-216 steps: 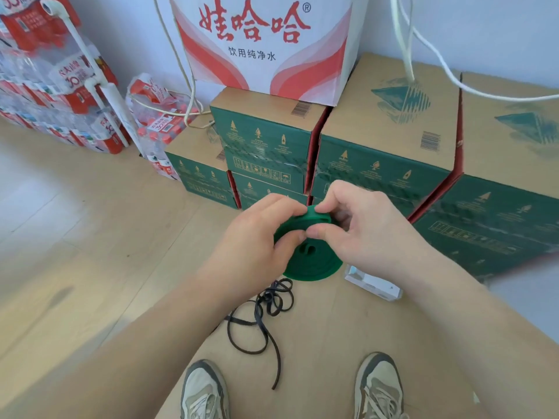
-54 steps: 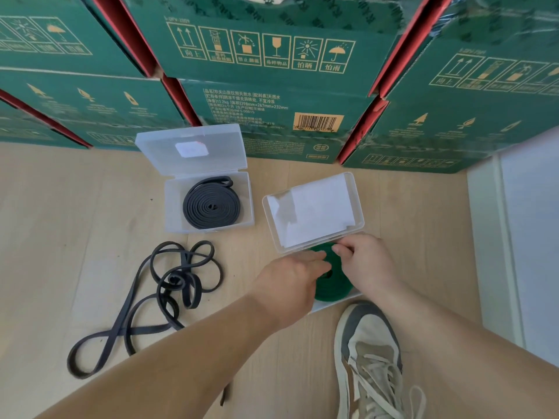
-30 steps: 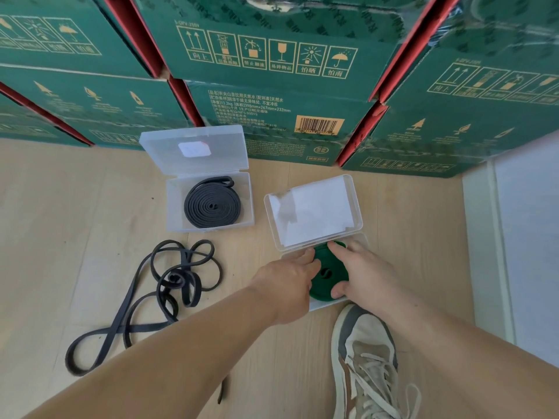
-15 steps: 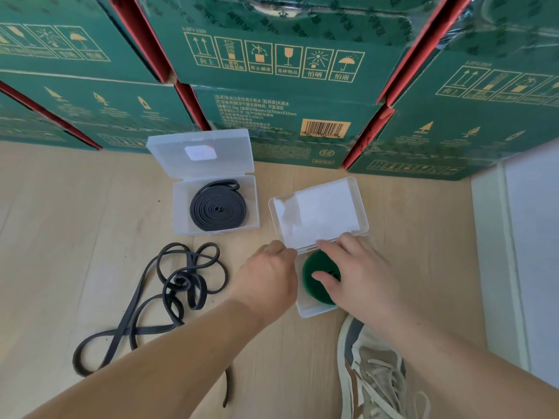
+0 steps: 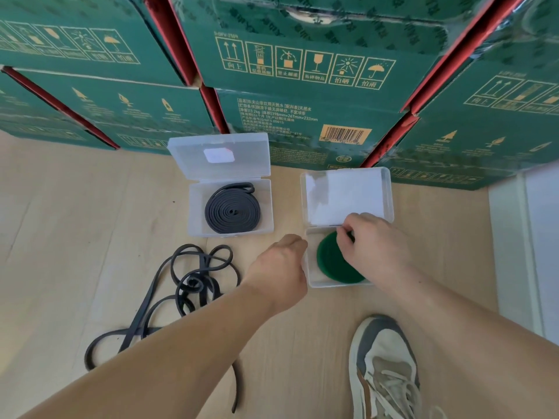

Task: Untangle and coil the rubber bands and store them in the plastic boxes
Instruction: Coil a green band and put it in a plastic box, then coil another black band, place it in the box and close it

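A pale wood-grain floor is shown from above under soft, even light. Along its far edge, dark green cartons are stacked in two rows, the upper set directly on the lower, with red side flaps exposed between them. Gold handling symbols, Chinese text and a barcode label are printed on the fronts. At the right, the floor is bordered by a pale strip and a white panel beside the last carton
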Tool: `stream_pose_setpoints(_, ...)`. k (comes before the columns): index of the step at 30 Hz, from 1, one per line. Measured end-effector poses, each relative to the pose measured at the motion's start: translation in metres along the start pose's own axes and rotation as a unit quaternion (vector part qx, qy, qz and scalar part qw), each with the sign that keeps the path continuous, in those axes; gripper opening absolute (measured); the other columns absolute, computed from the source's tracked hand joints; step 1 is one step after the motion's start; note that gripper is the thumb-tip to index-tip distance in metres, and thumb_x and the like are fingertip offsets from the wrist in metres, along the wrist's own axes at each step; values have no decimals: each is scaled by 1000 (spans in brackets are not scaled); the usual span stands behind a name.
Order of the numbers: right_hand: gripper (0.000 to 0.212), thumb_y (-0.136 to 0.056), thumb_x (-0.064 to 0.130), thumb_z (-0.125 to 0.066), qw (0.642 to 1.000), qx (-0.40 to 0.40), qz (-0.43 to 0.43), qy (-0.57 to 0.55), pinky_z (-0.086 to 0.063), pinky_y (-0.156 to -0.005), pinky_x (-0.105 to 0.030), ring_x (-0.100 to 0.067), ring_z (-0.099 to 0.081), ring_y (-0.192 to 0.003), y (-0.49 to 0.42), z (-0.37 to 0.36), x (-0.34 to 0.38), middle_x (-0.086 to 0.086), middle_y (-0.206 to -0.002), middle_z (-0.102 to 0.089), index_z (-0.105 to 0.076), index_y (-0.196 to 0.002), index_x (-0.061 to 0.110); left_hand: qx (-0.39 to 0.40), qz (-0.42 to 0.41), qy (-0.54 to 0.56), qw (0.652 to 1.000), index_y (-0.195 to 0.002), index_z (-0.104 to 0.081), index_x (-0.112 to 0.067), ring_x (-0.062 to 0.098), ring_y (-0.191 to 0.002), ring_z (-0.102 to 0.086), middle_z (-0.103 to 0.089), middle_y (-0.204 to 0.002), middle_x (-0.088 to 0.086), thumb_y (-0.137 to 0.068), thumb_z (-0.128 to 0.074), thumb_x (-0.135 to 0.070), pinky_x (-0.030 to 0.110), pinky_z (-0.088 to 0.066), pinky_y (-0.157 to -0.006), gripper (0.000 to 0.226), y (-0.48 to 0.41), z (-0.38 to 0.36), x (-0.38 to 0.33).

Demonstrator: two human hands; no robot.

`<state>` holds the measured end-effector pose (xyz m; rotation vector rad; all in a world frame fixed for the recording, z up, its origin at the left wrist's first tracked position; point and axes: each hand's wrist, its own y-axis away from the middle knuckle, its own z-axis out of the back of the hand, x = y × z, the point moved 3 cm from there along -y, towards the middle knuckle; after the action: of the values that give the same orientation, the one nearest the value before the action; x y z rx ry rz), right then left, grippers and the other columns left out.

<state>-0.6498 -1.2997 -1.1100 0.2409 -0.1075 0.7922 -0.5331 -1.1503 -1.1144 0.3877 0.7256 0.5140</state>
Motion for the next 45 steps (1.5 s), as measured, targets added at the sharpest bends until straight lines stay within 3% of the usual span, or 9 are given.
stream_pose_setpoints(4, 22, -95, 37, -55, 999, -3, 21, 30, -43, -50, -29, -18, -53, -62, 4, 0, 20, 6, -77, -58, -63, -82, 21, 7, 20, 22, 1000, -151, -43, -23, 22, -124, -57, -53, -142, -3, -98, -48, -17, 34, -49, -101, 54, 9, 10, 12)
stream_pose_setpoints(12, 11, -91, 36, -61, 965, 120, 24, -231, -56, -72, -35, -13, -62, -80, 7, 1, 116, 11, -84, -66, -69, -88, 29, 27, 79, -27, 996, -123, -64, -21, 19, -106, -64, -61, -117, -4, -98, -49, -19, 31, -51, -90, 30, 88, 55, 85)
stream_pose_setpoints(20, 17, -99, 32, -59, 903, 301, 5, -306, -49, -85, -26, -17, -65, -102, 13, -28, 185, 7, -101, -68, -69, -110, 24, 55, 218, -45, 973, -142, -54, -28, 20, -127, -55, -53, -143, -6, -97, -53, -30, 32, -48, -103, 45, 134, 93, 172)
stream_pose_setpoints(27, 36, -99, 30, -61, 907, 310, -4, -286, -51, -88, -28, -18, -66, -101, 16, -46, 201, 7, -102, -67, -60, -134, 23, -22, 216, 102, 971, -157, -32, -31, 24, -139, -48, -49, -153, -2, -98, -59, -33, 36, -41, -114, 65, 108, 76, 191)
stream_pose_setpoints(32, 35, -96, 27, -64, 928, 300, 77, -206, -52, -81, -29, -12, -61, -82, 12, -48, 204, 6, -91, -67, -63, -131, 28, 2, 233, 115, 966, -107, -63, -30, 25, -101, -63, -68, -100, -2, -96, -61, -38, 33, -52, -86, 14, 93, 61, 181)
stream_pose_setpoints(34, 18, -92, 31, -69, 937, 279, 100, -184, -53, -76, -31, -11, -59, -76, 10, -49, 209, 7, -85, -67, -70, -110, 30, -12, 235, 148, 961, -88, -60, -29, 24, -90, -63, -67, -89, -1, -97, -60, -35, 32, -49, -74, 12, 95, 54, 180)
stream_pose_setpoints(38, 14, -82, 34, -80, 912, 307, 44, -269, -59, -72, -36, -12, -65, -71, 17, -57, 221, 4, -80, -72, -68, -82, 27, -89, 245, 364, 894, -99, -72, -13, 12, -70, -62, -73, -85, 10, -100, -62, -26, 20, -50, -64, 17, 106, 50, 178)
stream_pose_setpoints(41, 25, -84, 31, -81, 899, 324, 9, -295, -59, -78, -28, -13, -70, -85, 21, -63, 224, 4, -93, -74, -69, -105, 26, -86, 262, 437, 856, -101, -75, -12, 2, -60, -63, -70, -72, -3, -102, -60, -26, 12, -49, -58, 20, 119, 49, 182)
stream_pose_setpoints(45, 45, -90, 2, -69, 843, 391, 17, -369, -55, -85, -14, -10, -70, -103, 26, -59, 228, 0, -116, -72, -62, -132, 18, -71, 279, 567, 772, -109, -71, -6, 26, -77, -73, -78, -91, 18, -105, -58, -27, 36, -64, -77, 25, 128, 46, 185)
